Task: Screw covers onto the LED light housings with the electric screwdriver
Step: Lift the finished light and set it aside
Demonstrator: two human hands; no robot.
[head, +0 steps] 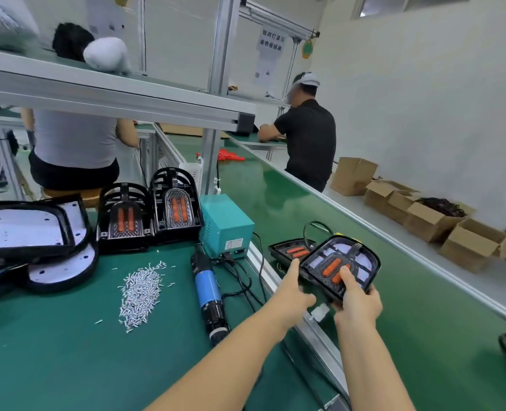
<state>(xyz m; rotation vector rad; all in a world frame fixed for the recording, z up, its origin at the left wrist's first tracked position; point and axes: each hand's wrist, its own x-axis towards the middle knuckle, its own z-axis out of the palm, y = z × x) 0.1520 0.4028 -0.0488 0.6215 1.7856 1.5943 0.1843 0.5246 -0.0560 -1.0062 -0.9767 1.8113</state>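
A black LED light housing (326, 259) with orange strips is held tilted over the green conveyor belt (275, 185). My right hand (357, 301) grips its near edge, thumb on top. My left hand (294, 287) holds its left edge. Another housing (290, 249) lies on the belt just behind it. The blue and black electric screwdriver (207, 289) lies on the green table mat (53, 351). A heap of several small silver screws (140, 292) sits left of it. Two housings (125, 221) (176, 204) stand upright at the back. Black-rimmed covers (23, 225) are stacked at the far left.
A teal power box (226, 223) with black cables stands behind the screwdriver. An aluminium rail (314, 327) divides table and belt. Two people work further along the line. Cardboard boxes (441, 221) line the floor at right. A metal shelf (112, 96) runs overhead.
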